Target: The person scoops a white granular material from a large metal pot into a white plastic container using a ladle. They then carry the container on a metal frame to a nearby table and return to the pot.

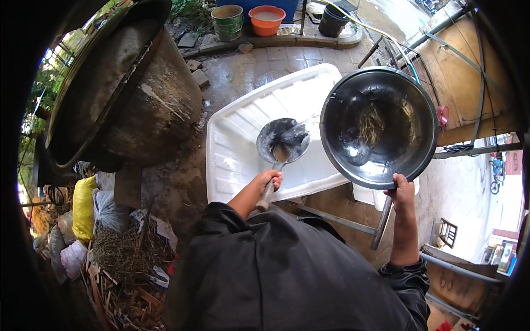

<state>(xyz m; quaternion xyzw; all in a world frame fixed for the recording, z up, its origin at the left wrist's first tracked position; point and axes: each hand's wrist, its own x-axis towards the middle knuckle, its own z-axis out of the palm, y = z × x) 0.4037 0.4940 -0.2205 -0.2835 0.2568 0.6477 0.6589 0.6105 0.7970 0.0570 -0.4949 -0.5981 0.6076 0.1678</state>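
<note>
My left hand (267,182) grips the handle of a round metal ladle (304,145), whose bowl is over the white plastic tub (236,161). Clear liquid, apparently water, splashes at the ladle's bowl, and something brownish shows near its handle side. On the right, my right hand (401,191) holds the near rim of a wide stainless steel basin (381,153), thumb on the inside. The basin is tilted so that its shiny inside faces me, beside and partly over the tub's right end. My fingers behind the basin's rim are mostly hidden.
At the left looms a large, sooty metal cauldron (165,95). Below it lie a yellow sack (84,207), plastic bags and wood scraps (145,302). Green (227,25), orange (267,28) and black (332,22) buckets stand behind the curb. A metal-framed wooden board (459,78) is at right.
</note>
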